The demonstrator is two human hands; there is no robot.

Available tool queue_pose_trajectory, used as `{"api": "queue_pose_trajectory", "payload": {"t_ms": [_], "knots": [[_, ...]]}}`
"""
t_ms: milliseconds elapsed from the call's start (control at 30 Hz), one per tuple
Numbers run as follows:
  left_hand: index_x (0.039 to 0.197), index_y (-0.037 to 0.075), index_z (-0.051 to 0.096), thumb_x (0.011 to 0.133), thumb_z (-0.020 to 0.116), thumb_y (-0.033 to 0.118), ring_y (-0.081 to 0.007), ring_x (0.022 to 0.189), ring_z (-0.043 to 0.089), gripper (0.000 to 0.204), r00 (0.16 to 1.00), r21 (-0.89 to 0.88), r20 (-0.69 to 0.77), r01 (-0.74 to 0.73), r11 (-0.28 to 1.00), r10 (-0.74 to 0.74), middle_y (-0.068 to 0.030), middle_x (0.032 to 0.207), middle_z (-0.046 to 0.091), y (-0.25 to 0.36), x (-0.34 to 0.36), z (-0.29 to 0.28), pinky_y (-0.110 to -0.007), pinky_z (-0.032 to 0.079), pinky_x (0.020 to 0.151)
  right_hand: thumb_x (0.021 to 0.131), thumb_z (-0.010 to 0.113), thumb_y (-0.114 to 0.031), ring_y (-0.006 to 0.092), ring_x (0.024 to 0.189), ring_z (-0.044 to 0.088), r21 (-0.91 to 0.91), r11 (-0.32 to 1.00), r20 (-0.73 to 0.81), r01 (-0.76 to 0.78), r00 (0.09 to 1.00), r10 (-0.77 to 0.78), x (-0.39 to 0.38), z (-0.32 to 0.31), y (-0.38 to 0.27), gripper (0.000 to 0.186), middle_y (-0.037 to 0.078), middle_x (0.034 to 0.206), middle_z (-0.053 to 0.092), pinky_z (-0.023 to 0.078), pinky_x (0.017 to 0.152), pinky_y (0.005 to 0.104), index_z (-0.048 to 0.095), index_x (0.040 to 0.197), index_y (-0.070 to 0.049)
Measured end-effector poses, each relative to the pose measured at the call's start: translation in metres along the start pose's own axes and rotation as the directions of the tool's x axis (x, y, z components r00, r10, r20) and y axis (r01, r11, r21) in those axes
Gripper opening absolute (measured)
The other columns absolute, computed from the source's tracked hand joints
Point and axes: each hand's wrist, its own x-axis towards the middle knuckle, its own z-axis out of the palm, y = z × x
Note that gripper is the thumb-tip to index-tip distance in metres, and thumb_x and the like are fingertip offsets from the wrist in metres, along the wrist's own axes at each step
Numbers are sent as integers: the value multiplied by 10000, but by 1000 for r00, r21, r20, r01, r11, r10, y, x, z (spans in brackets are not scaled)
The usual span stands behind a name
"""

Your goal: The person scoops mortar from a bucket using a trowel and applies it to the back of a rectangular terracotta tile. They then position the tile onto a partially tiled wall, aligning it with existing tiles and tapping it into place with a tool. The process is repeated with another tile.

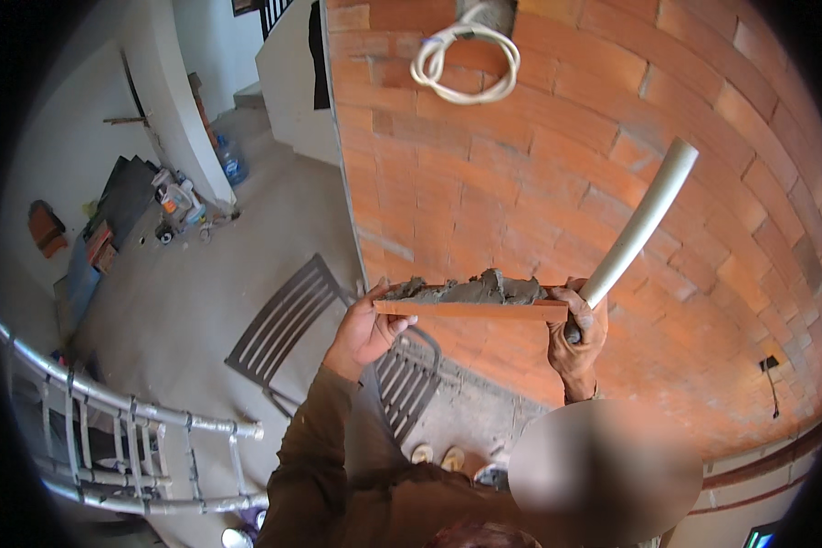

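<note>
My left hand [363, 331] grips the left end of a long orange brick piece [470, 309], with lumpy grey mortar [489, 289] spread along its top. My right hand [575, 333] has its fingers wrapped round the right end, along with a small dark object that I cannot make out. A white curved pipe [639, 219] rises from just behind my right hand; whether that hand touches it, I cannot tell. The orange brick wall [557, 146] stands beyond my hands, with a coiled white cable [466, 91] hanging from a box high on it.
A dark slatted chair [283, 329] stands below, left of my hands. An aluminium ladder [100, 402] crosses the lower left. Sandals [452, 458] show on the floor. Tools [178, 201], leaning boards [119, 210], a water bottle [231, 164] and a white column [160, 100] are at upper left.
</note>
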Motion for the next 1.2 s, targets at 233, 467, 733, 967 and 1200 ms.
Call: {"api": "queue_pose_trajectory", "payload": {"t_ms": [233,467,733,967,1200], "knots": [[1423,-66,391,1021,502,279,-316,1240,553,541,880,172,423,-313,934,217,-186,1412,496,145,63,46,-470,468,1044,781,750,14,274,871,639,-104,983,53,151,988,-146,166,74,-6,262,142,997,588,519,774,367,674,1026,-38],[1365,-10,494,1008,547,235,-236,1203,572,436,728,316,594,-603,732,343,-106,1356,545,329,143,216,-463,461,1044,678,731,94,244,838,616,-285,938,-91,196,969,-230,386,106,-58,360,125,956,610,489,710,331,688,1010,-38],[940,53,609,993,579,137,-88,953,582,103,730,197,457,-640,743,508,28,925,547,432,190,404,-435,493,1028,677,749,63,153,709,522,-423,901,-220,97,954,-206,571,90,-112,425,76,922,608,430,622,264,698,1087,-37],[890,-21,613,1002,582,202,-99,916,596,251,502,254,602,-858,446,621,-1,884,547,512,208,541,-358,520,1021,757,772,-79,182,712,555,-422,906,-357,45,910,-212,700,73,-118,329,90,864,607,470,671,308,704,1076,-33],[1062,-110,633,975,618,177,-212,1048,641,300,378,358,752,-922,146,539,-122,997,637,561,207,619,-355,533,997,780,819,-280,205,705,578,-531,841,-396,-102,908,-140,778,56,-122,382,105,796,581,483,684,351,733,1055,-29]]}}
